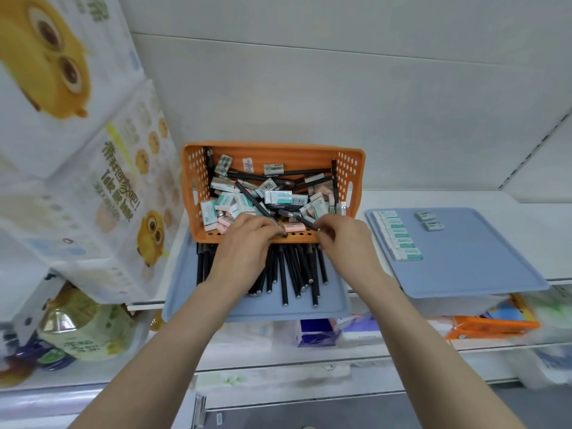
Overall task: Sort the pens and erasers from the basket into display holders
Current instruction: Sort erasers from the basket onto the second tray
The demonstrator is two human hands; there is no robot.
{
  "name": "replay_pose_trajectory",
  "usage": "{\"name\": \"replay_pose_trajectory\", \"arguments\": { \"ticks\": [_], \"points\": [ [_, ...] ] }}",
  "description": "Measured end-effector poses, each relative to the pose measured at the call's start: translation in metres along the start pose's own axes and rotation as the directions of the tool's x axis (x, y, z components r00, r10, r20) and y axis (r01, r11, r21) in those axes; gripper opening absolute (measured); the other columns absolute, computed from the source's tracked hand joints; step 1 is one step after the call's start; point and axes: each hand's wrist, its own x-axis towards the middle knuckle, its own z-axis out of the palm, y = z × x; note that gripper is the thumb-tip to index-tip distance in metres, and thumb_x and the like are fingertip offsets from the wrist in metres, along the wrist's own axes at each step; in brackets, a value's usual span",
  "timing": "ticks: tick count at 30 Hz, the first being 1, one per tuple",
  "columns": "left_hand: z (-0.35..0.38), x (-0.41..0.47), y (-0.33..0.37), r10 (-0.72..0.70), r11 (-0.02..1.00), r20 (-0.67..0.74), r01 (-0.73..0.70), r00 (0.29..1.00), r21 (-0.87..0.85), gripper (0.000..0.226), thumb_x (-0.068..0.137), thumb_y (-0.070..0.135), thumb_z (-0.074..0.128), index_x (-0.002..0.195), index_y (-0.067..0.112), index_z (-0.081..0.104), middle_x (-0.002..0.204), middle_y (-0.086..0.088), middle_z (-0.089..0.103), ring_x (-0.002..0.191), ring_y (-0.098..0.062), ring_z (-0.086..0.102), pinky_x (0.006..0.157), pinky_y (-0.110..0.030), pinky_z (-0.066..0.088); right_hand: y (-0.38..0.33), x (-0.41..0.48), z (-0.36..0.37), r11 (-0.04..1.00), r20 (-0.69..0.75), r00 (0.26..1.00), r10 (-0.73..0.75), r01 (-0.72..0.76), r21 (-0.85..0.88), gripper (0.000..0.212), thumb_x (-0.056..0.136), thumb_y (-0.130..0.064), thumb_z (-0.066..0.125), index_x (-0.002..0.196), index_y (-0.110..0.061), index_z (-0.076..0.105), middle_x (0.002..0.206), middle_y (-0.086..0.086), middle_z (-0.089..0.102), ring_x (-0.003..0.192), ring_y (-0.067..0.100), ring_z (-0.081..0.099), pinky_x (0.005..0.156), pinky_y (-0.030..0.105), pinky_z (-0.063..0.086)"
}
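A: Where are we in the sort?

B: Mid-pick, we'd say. Our left hand (247, 239) and right hand (346, 239) are both at the near rim of the orange perforated plastic basket (192, 168). It stands on the white shelf (433, 198) and holds a jumble of black pens and paper-sleeved erasers.

A: What have we got hold of?

B: The left hand's fingers are curled, pinching the near end of a slim black pen (253, 201) that slants up across the heap. The right hand pinches the tip of a second black pen (298, 219), which lies just beside a pink eraser (294, 226).

A: And where do they go?

B: Onto the pale blue plastic tray (309, 311) in front of the basket, where a row of black pens (283, 274) already lies. The second blue tray (479, 258) to the right carries a line of white-and-teal erasers (399, 239).

A: So the next move?

B: We judge that both pens need drawing out along their length, slowly, so that no erasers resting on them are dragged over the rim. Then we lay them parallel with the row below.
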Motion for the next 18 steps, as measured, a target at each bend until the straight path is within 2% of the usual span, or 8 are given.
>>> {"name": "replay_pose_trajectory", "arguments": {
  "ticks": [2,4,7,9,14,18],
  "points": [
    [-0.002,0.006,-0.005,-0.010,1.000,-0.052,0.010,0.999,0.009,0.034,0.083,-0.003,0.067,0.112,0.015,0.072,0.108,-0.001,0.066,0.101,-0.026,0.053,0.084,-0.037,0.049,-0.007,0.021,-0.003,0.993,-0.025,0.998,-0.054,0.051,-0.106,0.019,0.092,-0.011,0.059,0.106,-0.013,0.073,0.103,0.004,0.072,0.093,0.023,0.066,0.079,0.028,0.047],
    [-0.002,0.017,-0.010,-0.007,0.998,-0.039,0.010,0.999,0.068,0.042,0.077,-0.006,0.069,0.114,0.013,0.071,0.108,-0.004,0.064,0.101,-0.029,0.052,0.083,-0.038,0.048,-0.013,0.045,0.004,0.974,0.027,0.995,-0.093,0.096,-0.207,0.022,0.094,-0.017,0.058,0.112,-0.014,0.071,0.112,0.009,0.066,0.101,0.026,0.062,0.078,0.027,0.041],
    [0.000,0.032,-0.013,-0.012,0.984,0.044,0.004,0.999,0.178,0.041,0.074,-0.003,0.072,0.111,0.013,0.072,0.098,-0.007,0.058,0.093,-0.031,0.050,0.072,-0.037,0.043,-0.021,0.067,0.021,0.941,0.215,0.974,-0.069,0.135,-0.309,0.026,0.093,-0.026,0.060,0.114,-0.014,0.069,0.108,0.012,0.066,0.106,0.029,0.059,0.078,0.032,0.045],
    [0.001,0.035,-0.015,-0.024,0.984,0.061,0.013,0.998,0.177,0.032,0.076,0.004,0.073,0.107,0.014,0.073,0.093,-0.007,0.054,0.091,-0.030,0.049,0.068,-0.036,0.041,-0.023,0.071,0.024,0.915,0.250,0.964,-0.087,0.176,-0.363,0.023,0.092,-0.027,0.060,0.107,-0.012,0.069,0.101,0.010,0.068,0.102,0.028,0.061,0.075,0.032,0.045],
    [0.006,0.032,-0.024,-0.011,0.992,-0.020,0.014,1.000,0.122,0.025,0.074,0.008,0.079,0.096,0.019,0.074,0.088,-0.003,0.053,0.085,-0.027,0.049,0.067,-0.040,0.048,-0.009,0.081,0.005,0.906,0.037,0.981,-0.191,0.191,-0.379,0.022,0.095,-0.023,0.051,0.097,-0.011,0.069,0.094,0.009,0.070,0.089,0.029,0.064,0.065,0.032,0.043],
    [0.000,0.029,-0.017,-0.015,0.999,-0.086,0.018,0.996,0.031,0.022,0.082,0.006,0.072,0.102,0.015,0.070,0.099,-0.006,0.053,0.087,-0.025,0.051,0.069,-0.037,0.048,-0.002,0.089,0.001,0.921,-0.061,0.963,-0.263,0.232,-0.314,0.020,0.095,-0.017,0.055,0.102,-0.009,0.072,0.102,0.009,0.068,0.095,0.030,0.062,0.072,0.036,0.047]
  ]
}}
